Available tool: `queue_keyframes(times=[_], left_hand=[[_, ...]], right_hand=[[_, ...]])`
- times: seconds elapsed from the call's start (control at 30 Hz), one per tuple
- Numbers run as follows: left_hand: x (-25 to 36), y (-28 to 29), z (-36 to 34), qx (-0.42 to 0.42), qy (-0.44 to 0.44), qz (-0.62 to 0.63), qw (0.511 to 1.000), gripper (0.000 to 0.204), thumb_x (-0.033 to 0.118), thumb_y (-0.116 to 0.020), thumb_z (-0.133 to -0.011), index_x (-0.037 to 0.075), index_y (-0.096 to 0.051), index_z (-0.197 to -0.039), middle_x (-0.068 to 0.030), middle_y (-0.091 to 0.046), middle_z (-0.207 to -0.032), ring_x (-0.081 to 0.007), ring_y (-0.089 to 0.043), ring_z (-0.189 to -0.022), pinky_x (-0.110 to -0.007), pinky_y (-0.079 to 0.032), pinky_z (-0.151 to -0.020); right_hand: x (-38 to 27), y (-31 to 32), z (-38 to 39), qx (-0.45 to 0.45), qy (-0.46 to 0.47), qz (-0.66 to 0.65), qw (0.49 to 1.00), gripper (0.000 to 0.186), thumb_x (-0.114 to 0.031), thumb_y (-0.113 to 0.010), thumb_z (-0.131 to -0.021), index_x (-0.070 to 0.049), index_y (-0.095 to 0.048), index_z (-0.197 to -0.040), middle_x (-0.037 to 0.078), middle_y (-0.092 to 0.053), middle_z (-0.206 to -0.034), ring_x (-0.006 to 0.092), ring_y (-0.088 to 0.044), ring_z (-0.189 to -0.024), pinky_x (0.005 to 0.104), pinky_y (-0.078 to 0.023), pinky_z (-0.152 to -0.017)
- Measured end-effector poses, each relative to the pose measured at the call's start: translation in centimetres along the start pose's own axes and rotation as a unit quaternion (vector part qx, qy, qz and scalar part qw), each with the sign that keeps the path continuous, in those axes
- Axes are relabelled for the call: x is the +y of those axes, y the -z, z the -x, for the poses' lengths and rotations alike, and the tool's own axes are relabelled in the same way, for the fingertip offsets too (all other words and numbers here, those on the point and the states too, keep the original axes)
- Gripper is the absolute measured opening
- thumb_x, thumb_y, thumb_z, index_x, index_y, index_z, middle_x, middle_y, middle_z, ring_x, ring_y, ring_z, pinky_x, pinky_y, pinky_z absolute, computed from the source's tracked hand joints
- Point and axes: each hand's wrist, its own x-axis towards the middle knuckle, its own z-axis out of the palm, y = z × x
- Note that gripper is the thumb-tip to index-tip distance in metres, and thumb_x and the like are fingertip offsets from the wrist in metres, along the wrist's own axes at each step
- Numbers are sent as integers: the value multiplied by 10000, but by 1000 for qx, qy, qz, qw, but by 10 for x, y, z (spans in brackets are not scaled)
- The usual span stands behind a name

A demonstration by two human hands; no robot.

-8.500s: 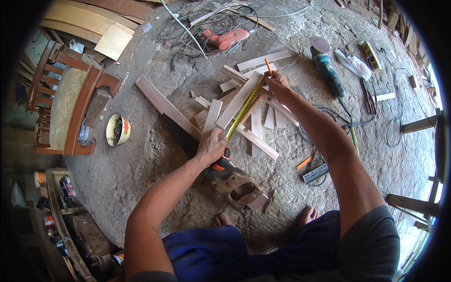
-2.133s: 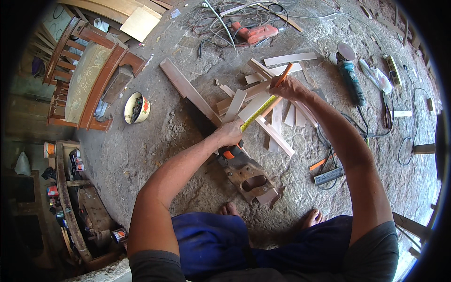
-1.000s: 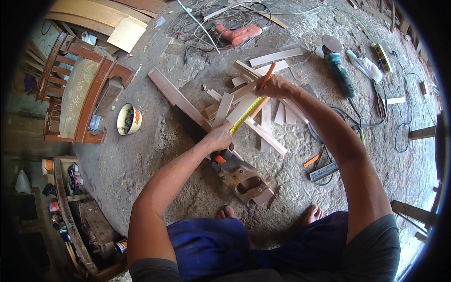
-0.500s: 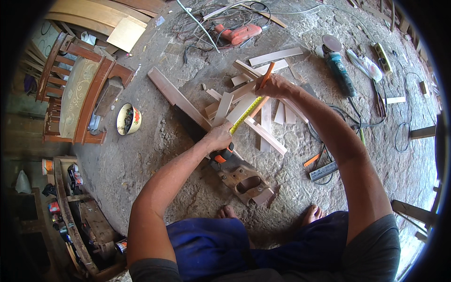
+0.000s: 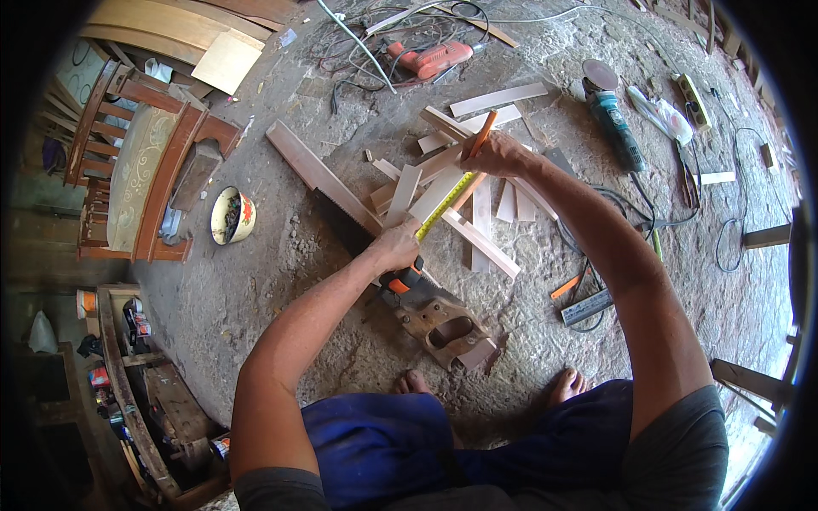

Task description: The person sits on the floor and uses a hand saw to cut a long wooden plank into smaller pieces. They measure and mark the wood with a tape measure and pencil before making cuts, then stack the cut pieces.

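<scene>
At the far left of the frame stands a wooden chair [image 5: 141,166], and just right of it a small painted bowl [image 5: 232,215] sits on the stone floor [image 5: 256,298]. Moving toward the centre, our left hand [image 5: 396,247] is closed over the case end of a yellow tape measure [image 5: 445,204], fingers curled and pressed together on it, pinning it down on a pale wood strip [image 5: 430,200]. Below that hand lies a handsaw [image 5: 439,319], its wooden handle toward our bare feet. The tape runs up and right along the strip to our right hand [image 5: 498,153], whose fingers pinch an orange pencil [image 5: 482,136] with its tip down near the tape. To mark well, we judge the tape should lie flat and taut along the strip's edge, the left hand steady, and the pencil should touch right at the graduation. Loose wood offcuts [image 5: 494,243] lie about both hands. Further right rests an angle grinder [image 5: 612,119], and an orange drill [image 5: 430,58] lies among cables at the top centre.
</scene>
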Motion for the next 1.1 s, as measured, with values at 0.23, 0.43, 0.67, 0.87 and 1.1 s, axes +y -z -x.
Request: queue_keyframes(times=[0.23, 0.43, 0.67, 0.87, 1.1], left_hand=[[2, 1, 1, 0, 22, 34, 999, 401, 128, -501, -883, 14, -493, -1268, -326, -617, -1176, -461, -605, -1112, -515, -493, -945], [3, 2, 2, -2, 15, 23, 1000, 317, 203, -528, -956, 26, -508, -1217, -290, -621, -1146, -461, -597, -1091, -496, -482, -917], [14, 5, 12, -30, -37, 144, 988, 343, 359, -475, -1017, 42, -604, -1031, -137, -631, -952, -257, -630, -840, -376, -511, -756], [52, 7, 20, 17, -15, 420, 907, 433, 491, -424, -1051, 110, -620, -986, 2, -545, -855, -95, -509, -779, -270, -485, -746], [100, 33, -6, 220, -65, 513, 827, 271, 246, -419, -1058, 25, -573, -1086, -59, -574, -943, -147, -525, -845, -328, -478, -767]], right_hand=[[-1, -1, 0, 7, 5, 5, 1000, 193, -272, -719, -780, -139, -734, -919, 50, -715, -834, 199, -684, -804, 354, -533, -748], [3, 1, 0, 15, 31, -31, 999, 234, -319, -699, -822, -108, -730, -920, 50, -717, -830, 198, -686, -813, 359, -537, -756], [3, 32, 13, 139, -43, -174, 974, 542, -540, -528, -986, -31, -703, -925, 101, -696, -787, 192, -663, -769, 383, -527, -738], [6, 18, 59, 194, 58, -91, 975, 487, -485, -564, -999, -14, -675, -947, 92, -580, -627, 114, -510, -620, 373, -453, -579], [-38, -55, 139, -30, -56, -394, 917, 814, -781, -626, -807, -32, -648, -1124, 26, -625, -861, 114, -545, -650, 291, -395, -484]])
